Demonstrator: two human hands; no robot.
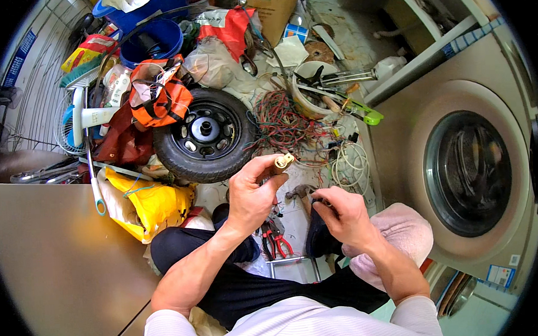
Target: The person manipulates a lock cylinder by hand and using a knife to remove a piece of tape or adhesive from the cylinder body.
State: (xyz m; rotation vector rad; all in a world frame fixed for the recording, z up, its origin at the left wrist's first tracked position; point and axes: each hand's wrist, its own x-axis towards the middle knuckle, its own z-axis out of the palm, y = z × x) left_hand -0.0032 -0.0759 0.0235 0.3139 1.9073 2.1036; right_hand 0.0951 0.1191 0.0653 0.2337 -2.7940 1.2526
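Observation:
My left hand (252,193) is raised in front of my knees, its fingers closed round a small brass-coloured fitting (284,162) with a round opening at its end. To its right, my right hand (345,216) has thumb and forefinger pinched together; whatever may be between them is too small to make out. The two hands are apart. On the floor below them lie red-handled pliers (278,242) and a hammer (300,192), partly hidden by my right hand and foot. Just beyond my hands spreads a tangle of red and green wires (285,119).
A wheel with a black tyre (241,142) lies beyond my left hand, an orange bag (158,98) against it. A tool-filled bucket (305,106) stands beyond the wires. A coiled white cable (350,164) lies right. A washing machine (394,138) flanks me; a yellow bag (156,200) sits left.

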